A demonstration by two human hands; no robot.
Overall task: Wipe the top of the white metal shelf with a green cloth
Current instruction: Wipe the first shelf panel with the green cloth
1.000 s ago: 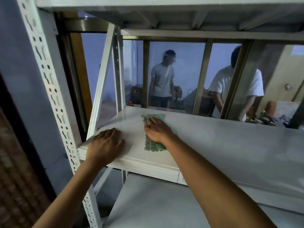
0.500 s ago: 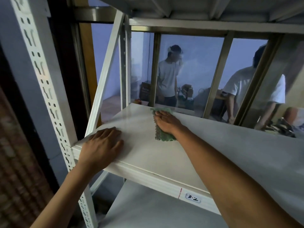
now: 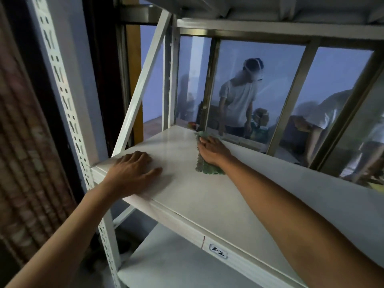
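Observation:
The white metal shelf (image 3: pixel 239 204) runs from the left post to the right edge of the view. A green cloth (image 3: pixel 208 168) lies flat on it near the back edge. My right hand (image 3: pixel 213 149) presses down on the cloth with fingers spread, covering its middle; green shows beyond the fingertips and by the wrist. My left hand (image 3: pixel 133 173) rests palm down on the shelf's front left corner, fingers apart, holding nothing.
A perforated white upright (image 3: pixel 68 113) and a diagonal brace (image 3: pixel 143 80) frame the left end. Another shelf (image 3: pixel 270 9) sits close overhead, one more (image 3: pixel 176 267) below. Behind is a window (image 3: pixel 270 90) with two people beyond the glass. A label (image 3: pixel 218 251) marks the front lip.
My right hand has slid the cloth away from me toward the back edge of the shelf. My view has shifted closer and to the left. The left hand stays on the corner.

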